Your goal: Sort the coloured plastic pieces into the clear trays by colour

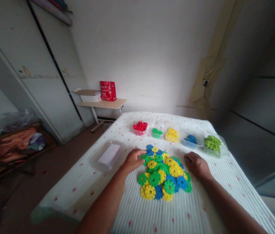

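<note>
A loose pile of plastic snowflake discs in green, yellow and blue lies on the bed-like table. My left hand is at the pile's left edge, thumb and fingers apart around the edge of a green disc; I see nothing held. To the right of the pile, my right hand rests on the cloth with fingers curled under, and no disc shows in it. Behind the pile stand clear tubs holding red pieces, green discs, yellow discs, blue discs and light green pieces.
On the left of the white quilted cloth sits a clear plastic container with a pale rectangle in it. Beyond the far left corner, a small table bears a red bag and a box. A wall stands behind.
</note>
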The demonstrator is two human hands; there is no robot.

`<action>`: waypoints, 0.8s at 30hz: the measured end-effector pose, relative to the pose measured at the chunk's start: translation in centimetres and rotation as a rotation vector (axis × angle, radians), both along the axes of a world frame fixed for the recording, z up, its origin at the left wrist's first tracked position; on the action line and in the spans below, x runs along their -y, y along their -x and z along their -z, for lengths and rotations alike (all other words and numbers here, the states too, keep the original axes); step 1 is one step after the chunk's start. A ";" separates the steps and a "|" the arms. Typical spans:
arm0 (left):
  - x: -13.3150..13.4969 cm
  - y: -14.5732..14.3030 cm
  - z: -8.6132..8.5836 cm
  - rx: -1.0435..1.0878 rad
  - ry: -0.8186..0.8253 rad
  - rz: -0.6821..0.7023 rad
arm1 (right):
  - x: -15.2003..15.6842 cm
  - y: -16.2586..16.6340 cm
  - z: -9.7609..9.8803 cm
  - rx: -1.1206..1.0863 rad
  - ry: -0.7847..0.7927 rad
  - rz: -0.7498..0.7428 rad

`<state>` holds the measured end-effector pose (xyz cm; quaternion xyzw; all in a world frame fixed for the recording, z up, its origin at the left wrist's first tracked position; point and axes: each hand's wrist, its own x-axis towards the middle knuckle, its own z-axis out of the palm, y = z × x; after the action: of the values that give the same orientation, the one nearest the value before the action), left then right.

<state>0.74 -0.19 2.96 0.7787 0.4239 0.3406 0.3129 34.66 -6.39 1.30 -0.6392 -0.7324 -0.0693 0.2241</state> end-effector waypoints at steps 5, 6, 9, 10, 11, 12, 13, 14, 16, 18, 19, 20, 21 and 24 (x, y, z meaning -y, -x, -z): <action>0.4 0.5 -0.6 -0.045 0.027 0.081 | 0.2 0.2 -0.4 -0.009 -0.002 -0.027; 0.4 0.6 -0.6 -0.080 -0.003 0.096 | 0.2 0.2 -0.5 -0.009 -0.003 -0.030; 0.5 0.4 -0.5 -0.176 -0.082 0.107 | 0.2 0.3 -0.6 -0.011 -0.008 -0.030; 0.4 0.3 -0.4 -0.194 -0.095 0.103 | 0.3 0.3 -0.6 -0.011 -0.009 -0.027; 0.4 0.1 -0.3 -0.204 -0.102 0.098 | 0.3 0.3 -0.6 -0.011 -0.009 -0.023; 0.3 0.0 -0.1 -0.208 -0.104 0.095 | 0.3 0.4 -0.6 -0.010 -0.010 -0.018; 0.3 0.0 -0.1 -0.205 -0.103 0.094 | 0.3 0.4 -0.7 -0.007 -0.012 -0.011; 0.3 -0.1 0.0 -0.197 -0.098 0.094 | 0.3 0.5 -0.7 -0.005 -0.015 -0.006; 0.2 0.0 -0.1 -0.160 -0.063 0.094 | 0.3 0.6 -0.9 0.003 -0.014 -0.002; 0.3 0.4 -0.6 -0.097 0.013 0.087 | 0.4 0.7 -1.0 0.011 -0.007 0.003; 0.3 0.6 -1.0 -0.064 0.057 0.087 | 0.4 0.8 -1.1 0.013 -0.002 0.006; 0.2 0.8 -1.5 -0.039 0.099 0.094 | 0.4 0.9 -1.2 0.014 0.001 0.011; 0.1 0.9 -2.1 -0.027 0.132 0.109 | 0.4 1.0 -1.2 0.014 0.005 0.016; -1.3 0.4 -4.2 -0.053 0.131 0.148 | 0.4 1.1 -1.3 0.014 0.008 0.028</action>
<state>0.33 1.12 7.16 0.7945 0.3948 0.2675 0.3761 33.59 -6.82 2.62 -0.6497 -0.7253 -0.0738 0.2154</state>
